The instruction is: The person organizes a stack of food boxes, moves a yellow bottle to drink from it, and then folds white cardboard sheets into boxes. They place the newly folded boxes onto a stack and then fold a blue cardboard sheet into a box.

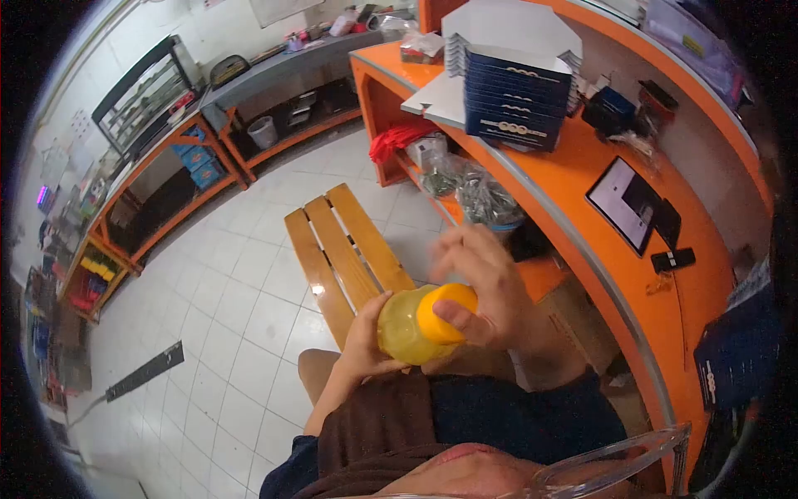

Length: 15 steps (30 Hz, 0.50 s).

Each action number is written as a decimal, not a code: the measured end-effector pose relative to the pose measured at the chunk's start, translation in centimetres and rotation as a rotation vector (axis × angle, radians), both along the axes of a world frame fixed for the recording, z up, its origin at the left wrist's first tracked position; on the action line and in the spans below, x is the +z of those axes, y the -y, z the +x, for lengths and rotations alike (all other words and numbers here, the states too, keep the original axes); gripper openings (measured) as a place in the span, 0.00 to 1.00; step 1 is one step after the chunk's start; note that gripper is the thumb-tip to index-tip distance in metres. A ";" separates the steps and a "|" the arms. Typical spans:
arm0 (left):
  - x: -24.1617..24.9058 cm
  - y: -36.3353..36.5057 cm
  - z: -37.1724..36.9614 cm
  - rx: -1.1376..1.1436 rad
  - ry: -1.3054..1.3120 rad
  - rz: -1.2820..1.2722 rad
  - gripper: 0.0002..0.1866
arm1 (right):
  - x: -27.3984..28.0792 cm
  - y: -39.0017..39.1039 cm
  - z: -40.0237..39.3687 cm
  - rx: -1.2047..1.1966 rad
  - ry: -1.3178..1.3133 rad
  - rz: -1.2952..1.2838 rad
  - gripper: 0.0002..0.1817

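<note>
A clear bottle of yellowish liquid with a yellow cap is held in front of my body, its capped end tipped to the right. My left hand is wrapped around the bottle's body from the left side. On the other side, my right hand has its thumb over the cap. Its other fingers are raised away from the cap, spread apart and slightly blurred. Beyond the bottle lies a slatted wooden bench.
On the right, a curved orange counter carries stacked dark-blue boxes, a tablet and a small black device. Plastic bags sit on its lower shelf. A grey bin and a glass display case stand farther back.
</note>
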<state>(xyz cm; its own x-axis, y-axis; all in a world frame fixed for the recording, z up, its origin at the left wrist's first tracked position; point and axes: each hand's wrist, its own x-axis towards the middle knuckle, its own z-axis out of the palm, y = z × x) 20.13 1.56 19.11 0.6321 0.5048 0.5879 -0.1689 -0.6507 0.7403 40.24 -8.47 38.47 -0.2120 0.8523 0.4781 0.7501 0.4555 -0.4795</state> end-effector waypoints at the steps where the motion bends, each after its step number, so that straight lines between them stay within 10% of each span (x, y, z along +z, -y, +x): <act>1: -0.1 0.1 0.3 0.012 -0.012 -0.005 0.58 | -1.7 -0.4 0.1 0.064 -0.244 0.165 0.38; 6: 2.7 -0.3 1.2 0.043 0.016 -0.181 0.57 | -5.1 2.2 0.0 0.544 -1.099 -0.110 0.40; 15: 4.0 0.0 2.4 -0.389 -0.217 -0.317 0.55 | -6.4 1.4 3.5 0.428 -0.657 -0.015 0.56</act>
<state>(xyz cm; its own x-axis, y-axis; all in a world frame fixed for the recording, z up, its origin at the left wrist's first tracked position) 22.56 1.52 23.08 0.8975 0.3409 0.2798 -0.1739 -0.3097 0.9348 43.73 -9.86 32.04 -0.2013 0.7674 0.6087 0.0707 0.6312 -0.7724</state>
